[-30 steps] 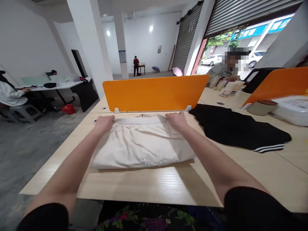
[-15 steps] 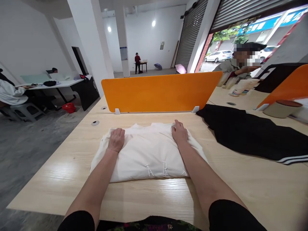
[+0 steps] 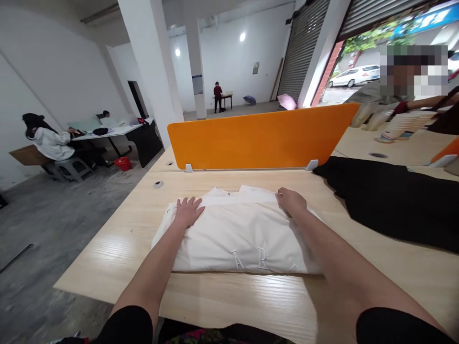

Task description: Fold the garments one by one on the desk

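A folded white shirt (image 3: pixel 229 234) lies on the wooden table in front of me, its collar on the far side. Raised letters, an A and an R among them, run along its near part. My left hand (image 3: pixel 187 211) rests flat on the shirt's far left part, fingers spread. At the far right edge, my right hand (image 3: pixel 293 203) has its fingers curled together on the cloth, seemingly pinching it. The fingertips there are partly hidden.
An orange divider (image 3: pixel 261 138) stands across the table (image 3: pixel 229 301) behind the shirt. Black clothing (image 3: pixel 394 200) lies to the right. Stacked paper cups (image 3: pixel 398 126) stand near a person at the far right. Another person (image 3: pixel 50 138) sits at a desk on the left.
My view has swung left, shifting the scene rightward. The fingers of my left hand have spread out on the shirt. My right hand has moved slightly right along the far edge.
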The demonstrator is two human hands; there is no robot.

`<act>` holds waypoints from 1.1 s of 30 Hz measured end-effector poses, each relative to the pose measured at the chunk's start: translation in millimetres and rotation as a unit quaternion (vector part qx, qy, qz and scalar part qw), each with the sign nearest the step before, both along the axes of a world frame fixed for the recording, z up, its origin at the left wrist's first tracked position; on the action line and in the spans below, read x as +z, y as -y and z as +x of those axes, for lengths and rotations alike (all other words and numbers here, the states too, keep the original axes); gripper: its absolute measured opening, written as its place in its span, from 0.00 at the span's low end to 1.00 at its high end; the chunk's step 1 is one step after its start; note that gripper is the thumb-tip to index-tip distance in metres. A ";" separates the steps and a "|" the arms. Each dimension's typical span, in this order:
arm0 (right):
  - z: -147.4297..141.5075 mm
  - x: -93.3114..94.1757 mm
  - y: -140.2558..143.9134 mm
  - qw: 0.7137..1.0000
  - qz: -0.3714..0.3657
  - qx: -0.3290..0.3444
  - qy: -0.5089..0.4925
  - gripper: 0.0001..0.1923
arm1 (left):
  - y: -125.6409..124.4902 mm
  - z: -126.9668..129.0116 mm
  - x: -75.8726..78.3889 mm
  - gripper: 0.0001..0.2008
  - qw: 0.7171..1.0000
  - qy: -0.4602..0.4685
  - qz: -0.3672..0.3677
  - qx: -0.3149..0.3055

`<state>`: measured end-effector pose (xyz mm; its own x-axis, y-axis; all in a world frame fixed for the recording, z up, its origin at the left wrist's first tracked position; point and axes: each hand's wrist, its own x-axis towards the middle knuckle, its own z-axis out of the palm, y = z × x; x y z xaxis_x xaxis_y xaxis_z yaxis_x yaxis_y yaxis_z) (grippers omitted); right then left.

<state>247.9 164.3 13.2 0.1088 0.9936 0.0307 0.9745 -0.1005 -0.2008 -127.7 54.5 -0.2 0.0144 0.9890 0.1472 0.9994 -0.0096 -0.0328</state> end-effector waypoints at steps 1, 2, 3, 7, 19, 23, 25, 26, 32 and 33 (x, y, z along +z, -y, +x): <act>-0.6 5.7 -2.6 1.000 -0.013 -0.001 0.013 0.17 | 1.0 0.5 0.7 0.24 1.000 0.002 0.000 0.000; -3.5 12.0 -4.0 1.000 -0.013 -0.003 0.026 0.16 | 1.6 1.0 1.5 0.24 1.000 0.003 0.000 0.002; -8.7 18.3 -3.9 0.999 -0.003 -0.006 0.037 0.16 | 1.7 1.6 2.1 0.24 1.000 0.004 0.000 0.004; -49.5 31.9 14.6 0.988 0.126 0.080 0.049 0.19 | 0.6 2.6 4.3 0.23 1.000 0.004 -0.004 0.006; -93.9 -24.3 46.8 0.949 0.053 0.310 -0.011 0.27 | -6.6 9.1 28.3 0.25 0.997 0.029 -0.052 0.055; -93.7 -22.4 43.5 0.948 0.063 0.313 -0.018 0.26 | -33.6 38.9 49.0 0.27 0.995 0.027 -0.060 0.081; -94.3 -22.2 42.6 0.947 0.068 0.313 -0.024 0.26 | -39.8 66.5 46.1 0.26 0.998 0.027 -0.038 0.046; -94.5 -22.3 42.1 0.947 0.069 0.313 -0.027 0.25 | -39.8 81.0 40.5 0.25 0.999 0.030 -0.030 0.021; -92.6 -24.2 38.3 0.947 0.062 0.311 -0.039 0.25 | -26.1 127.3 0.5 0.26 0.997 0.048 -0.045 -0.031; -92.0 -24.6 37.8 0.947 0.062 0.312 -0.040 0.25 | -25.1 126.6 0.0 0.26 0.997 0.048 -0.049 -0.035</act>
